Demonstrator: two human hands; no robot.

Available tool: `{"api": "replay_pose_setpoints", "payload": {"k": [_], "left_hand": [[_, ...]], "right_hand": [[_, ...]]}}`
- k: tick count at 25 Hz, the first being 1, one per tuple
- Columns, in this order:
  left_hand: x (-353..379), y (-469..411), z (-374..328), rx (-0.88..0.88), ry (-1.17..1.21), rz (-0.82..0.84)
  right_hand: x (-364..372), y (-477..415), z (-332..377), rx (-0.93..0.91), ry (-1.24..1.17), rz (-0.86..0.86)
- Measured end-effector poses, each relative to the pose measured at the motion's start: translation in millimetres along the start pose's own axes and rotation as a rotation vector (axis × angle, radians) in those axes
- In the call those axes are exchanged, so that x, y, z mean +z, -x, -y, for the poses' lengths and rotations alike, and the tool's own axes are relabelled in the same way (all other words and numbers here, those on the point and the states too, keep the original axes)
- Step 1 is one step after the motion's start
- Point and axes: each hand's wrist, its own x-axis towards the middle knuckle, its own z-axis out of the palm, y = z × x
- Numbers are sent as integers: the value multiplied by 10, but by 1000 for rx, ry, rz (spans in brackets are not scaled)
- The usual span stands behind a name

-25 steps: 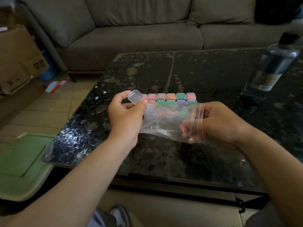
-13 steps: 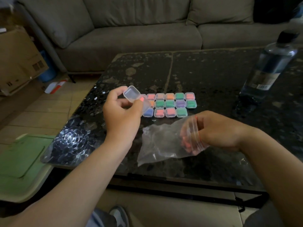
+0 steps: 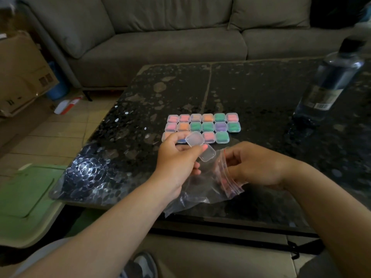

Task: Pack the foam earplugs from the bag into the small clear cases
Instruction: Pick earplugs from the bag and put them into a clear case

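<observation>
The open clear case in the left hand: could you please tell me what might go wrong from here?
1. The left hand pinches the open case at a tilt; it could slip or tip out whatever goes in.
2. The bag, gripped at its mouth by the right hand, sags to the table's near edge; its contents might spill to the floor.
3. The left hand sits right by the filled cases and could nudge them.
</observation>
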Motion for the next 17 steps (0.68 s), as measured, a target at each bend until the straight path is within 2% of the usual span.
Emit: {"api": "replay_pose_setpoints", "payload": {"k": [2,4,6,8,12,17], "left_hand": [[20,-1,17,-12,-28,7],[22,-3,17,-13,-29,20],[23,-10,8,-18,-17,35],[27,-7,-11,-10,2,49],[62,0,-46,22,56,95],[65,-7,-71,-17,194,144]], "right_hand": [[-70,28,26,31,9,-82],[-130,42,38,10,80,-301],[-164,37,19,-77,190,-569],[-145,15,5,-188,253,-699],[-29,-28,-6,-364,237,-670],[28,-56,-34,-422,412,-641]]}}
